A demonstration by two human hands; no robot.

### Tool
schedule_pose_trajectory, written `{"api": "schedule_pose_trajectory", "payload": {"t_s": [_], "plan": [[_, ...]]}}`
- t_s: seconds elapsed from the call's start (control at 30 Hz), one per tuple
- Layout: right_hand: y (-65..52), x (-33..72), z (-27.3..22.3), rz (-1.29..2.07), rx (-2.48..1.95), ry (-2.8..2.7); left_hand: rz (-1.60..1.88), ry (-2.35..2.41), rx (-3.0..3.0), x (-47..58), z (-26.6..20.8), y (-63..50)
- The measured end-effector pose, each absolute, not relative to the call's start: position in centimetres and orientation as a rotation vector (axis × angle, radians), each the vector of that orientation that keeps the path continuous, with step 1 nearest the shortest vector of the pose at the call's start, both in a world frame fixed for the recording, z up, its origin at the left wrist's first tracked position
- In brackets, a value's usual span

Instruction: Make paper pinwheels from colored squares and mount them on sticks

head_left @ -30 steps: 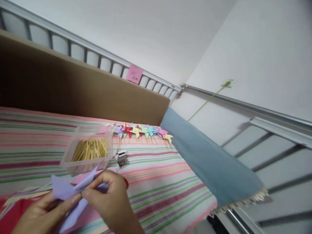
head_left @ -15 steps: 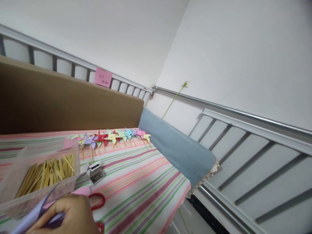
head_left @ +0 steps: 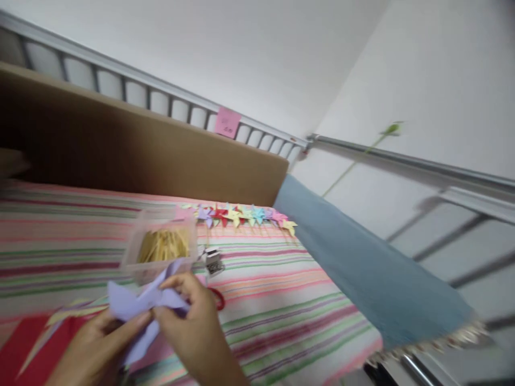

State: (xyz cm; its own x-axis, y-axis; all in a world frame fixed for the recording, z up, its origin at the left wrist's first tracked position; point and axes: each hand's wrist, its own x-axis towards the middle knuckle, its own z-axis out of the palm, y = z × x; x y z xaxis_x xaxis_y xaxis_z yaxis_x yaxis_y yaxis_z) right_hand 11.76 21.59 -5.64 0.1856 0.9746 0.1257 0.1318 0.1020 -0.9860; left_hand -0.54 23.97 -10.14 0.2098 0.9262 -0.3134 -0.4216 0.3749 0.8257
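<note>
A purple paper pinwheel (head_left: 129,303) with its blades folded is held between both hands, low in the view. My left hand (head_left: 102,338) grips it from the left, thumb pressed near its centre. From the right, my right hand (head_left: 191,311) pinches a blade and the middle. Just behind the hands stands a clear plastic box (head_left: 131,246) of thin wooden sticks (head_left: 164,245). A small open box of metal pins (head_left: 214,261) lies to its right. The red handle of the scissors (head_left: 217,298) shows beside my right hand, partly hidden.
Finished pinwheels on sticks (head_left: 234,215) line the back of the striped cloth (head_left: 289,300). Red paper sheets (head_left: 40,343) lie at the lower left. A cardboard panel (head_left: 161,153) stands behind, a blue cover (head_left: 354,257) to the right. A pink note (head_left: 227,122) hangs on the railing.
The view has swung left. My left hand, unseen before, is now in view holding the purple paper together with my right hand, and its folded blades show more fully.
</note>
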Motion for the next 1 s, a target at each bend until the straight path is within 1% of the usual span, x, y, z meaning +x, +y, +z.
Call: {"api": "schedule_pose_trajectory", "payload": {"t_s": [0.1, 0.27, 0.4, 0.57, 0.67, 0.8, 1.0], "plan": [[21.5, 12.0, -5.6, 0.882, -1.261, -1.283, 1.041, 0.906, 0.664, -1.0, -9.4, 23.9], [21.0, 12.3, -5.9, 0.805, -1.241, -1.420, 1.060, 0.738, 0.730, -0.8, -9.1, 24.2], [20.6, 12.6, -6.3, 0.714, -1.192, -1.476, 1.070, 0.752, 0.748, -1.0, -8.3, 23.6], [20.0, 12.6, -5.7, 0.819, -1.140, -1.446, 1.144, 0.667, 0.791, -1.3, -6.3, 22.8], [19.8, 12.3, -4.9, 0.881, -1.123, -1.341, 1.207, 0.712, 0.791, -2.3, -5.7, 23.1], [20.4, 12.4, -5.1, 0.804, -1.191, -1.258, 1.391, 0.740, 0.634, -5.5, -5.4, 24.1], [21.2, 12.1, -7.2, 0.774, -1.351, -1.491, 1.504, 0.682, 0.375, -9.6, -4.8, 25.1]]}}
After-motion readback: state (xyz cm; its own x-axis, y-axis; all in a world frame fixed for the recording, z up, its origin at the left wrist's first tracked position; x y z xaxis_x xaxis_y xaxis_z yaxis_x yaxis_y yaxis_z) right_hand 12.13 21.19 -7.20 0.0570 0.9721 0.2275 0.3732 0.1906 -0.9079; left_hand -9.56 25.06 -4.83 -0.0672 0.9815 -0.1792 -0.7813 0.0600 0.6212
